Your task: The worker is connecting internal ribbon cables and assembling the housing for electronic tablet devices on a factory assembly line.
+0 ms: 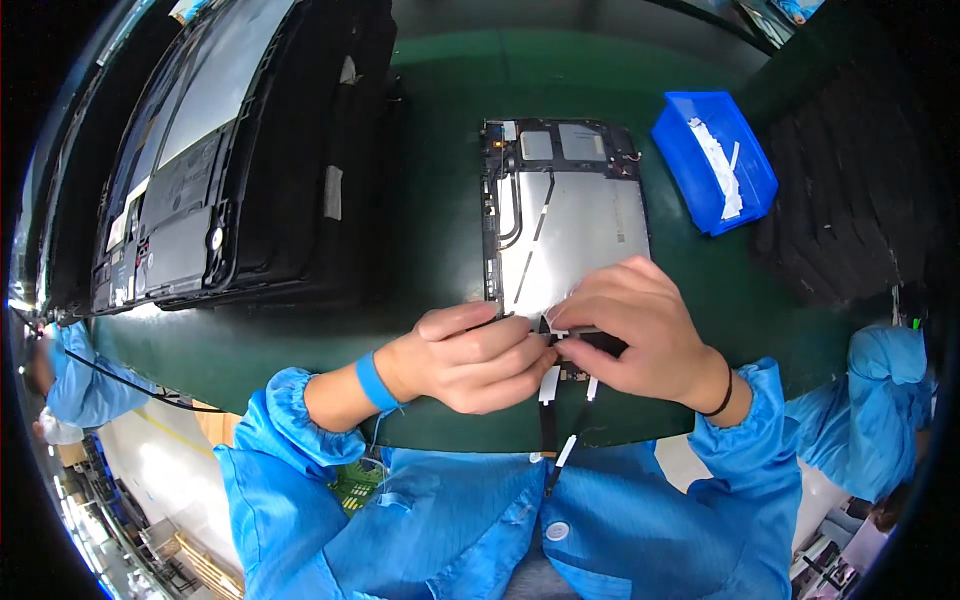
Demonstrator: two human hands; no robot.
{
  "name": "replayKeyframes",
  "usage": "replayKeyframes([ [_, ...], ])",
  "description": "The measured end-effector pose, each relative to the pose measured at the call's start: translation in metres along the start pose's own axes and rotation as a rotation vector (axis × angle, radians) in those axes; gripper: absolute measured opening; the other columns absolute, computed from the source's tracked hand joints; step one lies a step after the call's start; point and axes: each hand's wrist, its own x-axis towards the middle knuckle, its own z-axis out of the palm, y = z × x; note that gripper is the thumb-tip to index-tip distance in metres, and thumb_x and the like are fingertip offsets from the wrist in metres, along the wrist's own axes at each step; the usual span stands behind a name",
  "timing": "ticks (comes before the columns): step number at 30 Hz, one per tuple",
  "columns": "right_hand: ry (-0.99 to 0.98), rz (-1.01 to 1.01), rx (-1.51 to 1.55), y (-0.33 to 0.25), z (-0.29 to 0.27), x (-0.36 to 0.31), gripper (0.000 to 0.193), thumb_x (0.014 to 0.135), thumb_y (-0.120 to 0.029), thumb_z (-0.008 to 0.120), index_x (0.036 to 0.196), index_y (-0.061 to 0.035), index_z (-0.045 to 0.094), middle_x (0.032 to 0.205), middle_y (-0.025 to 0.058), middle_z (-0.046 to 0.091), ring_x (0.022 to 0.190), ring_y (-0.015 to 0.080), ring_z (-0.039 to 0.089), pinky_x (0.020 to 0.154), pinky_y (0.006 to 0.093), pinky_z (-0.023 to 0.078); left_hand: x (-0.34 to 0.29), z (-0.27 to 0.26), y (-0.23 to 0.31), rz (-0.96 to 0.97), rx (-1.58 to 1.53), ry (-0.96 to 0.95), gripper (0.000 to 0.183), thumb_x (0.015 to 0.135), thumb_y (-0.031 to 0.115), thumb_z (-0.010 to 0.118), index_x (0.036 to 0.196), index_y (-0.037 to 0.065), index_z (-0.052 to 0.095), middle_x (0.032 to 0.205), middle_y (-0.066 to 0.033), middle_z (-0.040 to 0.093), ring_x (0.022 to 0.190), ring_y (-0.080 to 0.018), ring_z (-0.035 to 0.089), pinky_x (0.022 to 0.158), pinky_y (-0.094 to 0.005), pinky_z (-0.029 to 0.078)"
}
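A flat device panel with a silvery metal back and black frame lies on the green table in front of me. Both my hands meet at its near edge. My left hand is closed, its fingertips pinched together over a small part that they hide. From the other side my right hand bends thumb and forefinger to the same spot; a whitish scrap shows at the fingertips. Just below them is a small circuit board. Black flat cables with white tape run from there over the table's near edge.
At the left stands a tall stack of similar black-framed panels. A blue plastic bin with white strips sits at the far right, beside a dark stack. People in blue workwear are at both sides.
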Motion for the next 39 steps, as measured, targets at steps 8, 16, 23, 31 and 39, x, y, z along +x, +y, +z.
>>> replayKeyframes([
  [8,0.250,0.000,-0.301,0.012,-0.007,0.007,0.010,0.071,-0.009,0.071,0.077,-0.0098,0.062,0.071,0.0044,0.056,0.070,0.0230,0.056,0.066,0.0341,0.041,0.001,-0.008,-0.006,0.165,-0.134,-0.126,0.006,0.077,0.021,0.066,0.082,0.025,0.068,0.089,0.0083,0.068,0.089,-0.0111,0.060,0.088,-0.0352,0.030],
  [16,0.595,0.343,-0.923,0.065,-0.090,-0.013,0.019,0.079,-0.003,0.066,0.097,-0.0059,0.064,0.083,0.0078,0.063,0.078,0.0227,0.060,0.070,0.0329,0.046,0.019,0.030,-0.018,-0.828,-0.548,-0.138,0.014,0.070,0.015,0.077,0.077,0.012,0.066,0.091,-0.0027,0.064,0.098,-0.0200,0.058,0.100,-0.0399,0.030],
  [23,-0.093,-0.078,-0.401,0.022,-0.039,-0.010,0.028,0.077,-0.013,0.063,0.105,-0.0106,0.061,0.112,0.0029,0.061,0.114,0.0257,0.051,0.085,0.0420,0.038,0.014,0.037,-0.014,-0.873,-0.421,-0.181,0.011,0.069,0.015,0.078,0.077,0.015,0.070,0.107,-0.0001,0.059,0.112,-0.0255,0.045,0.097,-0.0418,0.025],
  [31,-0.371,-0.114,0.014,0.011,-0.012,-0.016,0.037,0.084,-0.035,0.061,0.114,-0.0135,0.063,0.131,-0.0001,0.058,0.129,0.0269,0.044,0.095,0.0430,0.032,0.013,0.038,-0.012,-0.919,-0.398,-0.211,0.012,0.069,0.016,0.079,0.078,0.016,0.071,0.114,-0.0029,0.057,0.116,-0.0297,0.042,0.098,-0.0429,0.024],
  [39,-0.337,-0.005,-0.032,0.014,-0.012,-0.009,0.039,0.085,-0.039,0.057,0.116,-0.0149,0.062,0.125,-0.0008,0.062,0.130,0.0290,0.042,0.099,0.0462,0.028,0.011,0.041,-0.012,-0.935,-0.359,-0.279,0.012,0.073,0.017,0.075,0.080,0.012,0.067,0.125,-0.0067,0.054,0.126,-0.0326,0.037,0.104,-0.0437,0.024],
])
